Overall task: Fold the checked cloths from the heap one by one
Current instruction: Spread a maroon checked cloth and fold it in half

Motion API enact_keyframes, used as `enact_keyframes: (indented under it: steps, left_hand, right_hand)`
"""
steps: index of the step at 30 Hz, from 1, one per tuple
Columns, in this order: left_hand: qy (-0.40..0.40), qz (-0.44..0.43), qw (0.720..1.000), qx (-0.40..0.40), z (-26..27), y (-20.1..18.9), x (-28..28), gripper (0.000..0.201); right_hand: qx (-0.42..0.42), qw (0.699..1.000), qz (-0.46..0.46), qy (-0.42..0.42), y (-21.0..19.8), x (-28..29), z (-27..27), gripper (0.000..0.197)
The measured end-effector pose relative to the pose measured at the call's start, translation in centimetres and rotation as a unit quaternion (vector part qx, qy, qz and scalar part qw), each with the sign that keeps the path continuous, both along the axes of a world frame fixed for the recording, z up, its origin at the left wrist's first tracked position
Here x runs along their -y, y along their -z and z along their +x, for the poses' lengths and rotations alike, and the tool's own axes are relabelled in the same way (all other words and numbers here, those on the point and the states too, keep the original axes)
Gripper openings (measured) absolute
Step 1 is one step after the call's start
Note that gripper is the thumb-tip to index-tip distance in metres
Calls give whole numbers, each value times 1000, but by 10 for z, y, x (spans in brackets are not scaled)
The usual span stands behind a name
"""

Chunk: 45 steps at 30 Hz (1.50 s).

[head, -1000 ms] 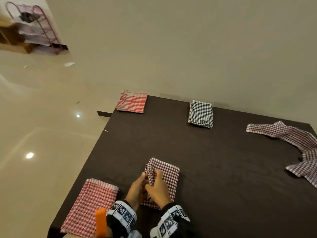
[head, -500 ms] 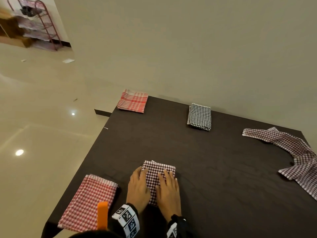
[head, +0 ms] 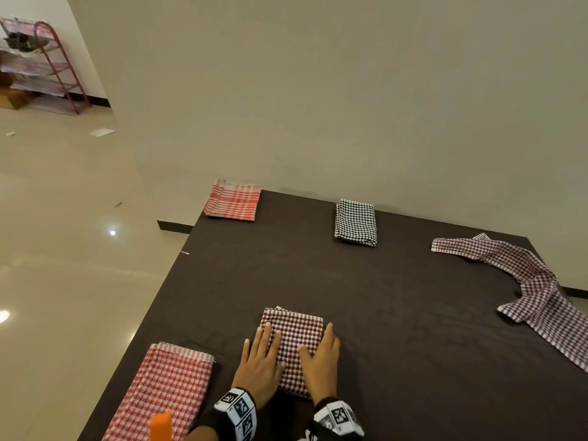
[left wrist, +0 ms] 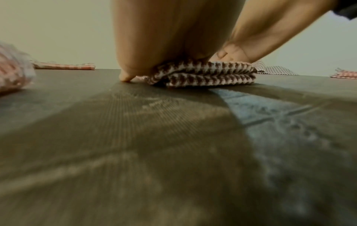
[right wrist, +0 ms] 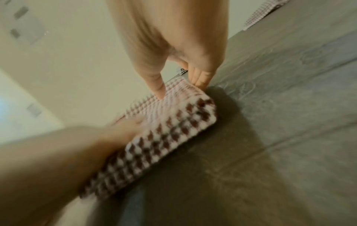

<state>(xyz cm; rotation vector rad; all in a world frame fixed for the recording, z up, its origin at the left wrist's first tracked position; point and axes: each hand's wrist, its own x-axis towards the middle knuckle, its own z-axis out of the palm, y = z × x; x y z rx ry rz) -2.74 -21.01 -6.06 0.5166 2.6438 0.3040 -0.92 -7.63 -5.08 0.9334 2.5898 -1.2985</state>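
Head view: left hand [head: 259,367] and right hand [head: 321,358], both flat with fingers straight, press the maroon cloth [head: 294,342] at 6 o'clock on the desk [head: 397,313]; best to smooth outward evenly, keeping the layers aligned.

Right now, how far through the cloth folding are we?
Done: the red cloth, the black cloth and the near red cloth lie folded. In hand: left hand and right hand press flat on the folded maroon cloth. Left: the unfolded cloth at the right edge.
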Motion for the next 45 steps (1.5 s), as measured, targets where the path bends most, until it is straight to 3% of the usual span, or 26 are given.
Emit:
enact_keyframes:
  steps: [3, 7, 9, 12, 16, 17, 18, 19, 21, 23, 29, 32, 35, 36, 38, 40, 43, 45]
  left_hand:
    - [8, 40, 997, 59, -4, -1, -1, 96]
    - [16, 75, 993, 84, -15, 3, 0, 94]
    - [-13, 155, 983, 102, -17, 1, 4, 95]
    - [-137, 364, 914, 112, -17, -8, 2, 99]
    - [-272, 512, 775, 253, -12, -21, -7, 107]
    - [-279, 526, 753, 280, -10, -21, -11, 107]
    - [-266, 531, 742, 309, -9, -22, -15, 96]
    - [-243, 526, 739, 344, -2, -24, -22, 72]
    - [-201, 493, 755, 384, 15, -28, -38, 26]
    - [-181, 470, 771, 389, 33, -26, -57, 19]
    - [-181, 376, 863, 285, 62, -13, -99, 27]
    - [-196, 353, 888, 222, 63, -17, -105, 45]
    - [-98, 245, 964, 36, 69, -20, -106, 63]
    - [-45, 209, 977, -12, 73, -19, -108, 64]
    - [60, 153, 984, -72, 86, -18, -113, 62]
    - [143, 76, 984, -71, 97, -11, -117, 55]
    - [197, -15, 980, -14, 110, 2, -118, 55]
    - [213, -7, 977, -10, 111, 11, -111, 59]
  right_hand:
    - [7, 989, -115, 97, 4, -12, -11, 63]
    - [46, 993, -99, 52, -3, -17, -14, 33]
    - [21, 994, -102, 35, -8, -17, -11, 29]
    - [-55, 985, -163, 19, -22, -11, 9, 35]
    - [-103, 966, -235, -10, -50, -19, 53, 33]
    - [-111, 963, -246, -3, -56, -26, 65, 32]
    - [-116, 960, -254, 12, -60, -36, 74, 31]
    - [-121, 957, -261, 35, -63, -46, 85, 30]
    - [-120, 957, -253, 82, -62, -64, 104, 24]
    - [-116, 965, -206, 118, -52, -81, 122, 18]
    - [-34, 991, -47, 122, -11, -104, 146, 32]
    - [4, 996, 20, 89, -1, -109, 143, 43]
    - [-7, 983, 178, 35, 0, -111, 143, 50]
    - [-18, 979, 201, 14, -1, -108, 143, 55]
    - [-18, 973, 226, -47, 6, -102, 144, 62]
    - [31, 964, 239, -115, 15, -95, 146, 57]
    - [87, 957, 246, -126, 27, -91, 152, 54]
    - [88, 957, 252, -112, 29, -94, 156, 58]
